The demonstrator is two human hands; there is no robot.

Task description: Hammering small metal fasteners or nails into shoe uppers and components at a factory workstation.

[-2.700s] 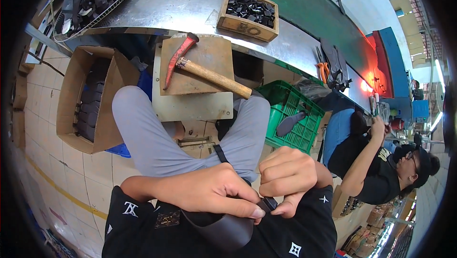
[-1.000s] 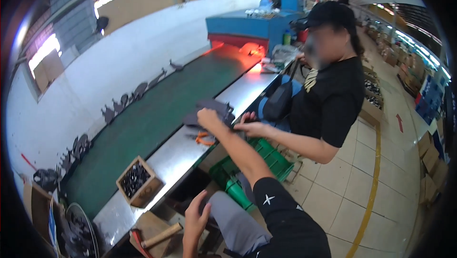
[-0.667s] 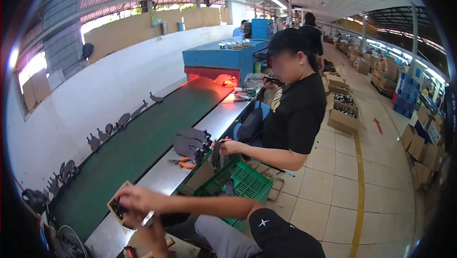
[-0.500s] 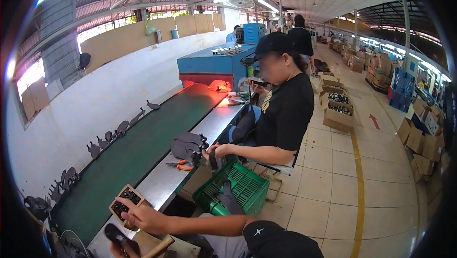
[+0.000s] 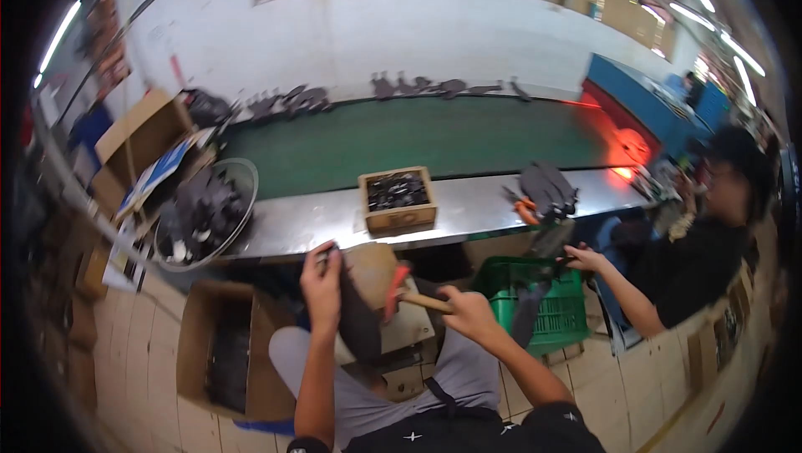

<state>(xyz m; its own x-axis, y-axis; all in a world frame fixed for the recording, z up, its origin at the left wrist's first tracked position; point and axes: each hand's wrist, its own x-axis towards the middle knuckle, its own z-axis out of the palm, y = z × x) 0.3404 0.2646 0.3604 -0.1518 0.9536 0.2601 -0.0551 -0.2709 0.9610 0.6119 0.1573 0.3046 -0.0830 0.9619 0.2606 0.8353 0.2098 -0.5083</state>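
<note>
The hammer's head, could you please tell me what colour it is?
The hammer's head is red; it shows best in the head camera's view.

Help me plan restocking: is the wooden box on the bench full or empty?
Not empty: black pieces spread across the inside of the wooden box. I cannot tell how deep they lie.

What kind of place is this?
Probably a factory, maybe for shoes: there's a long green conveyor belt, dark sole-shaped pieces beside it, and a hammer in the right hand.
</note>
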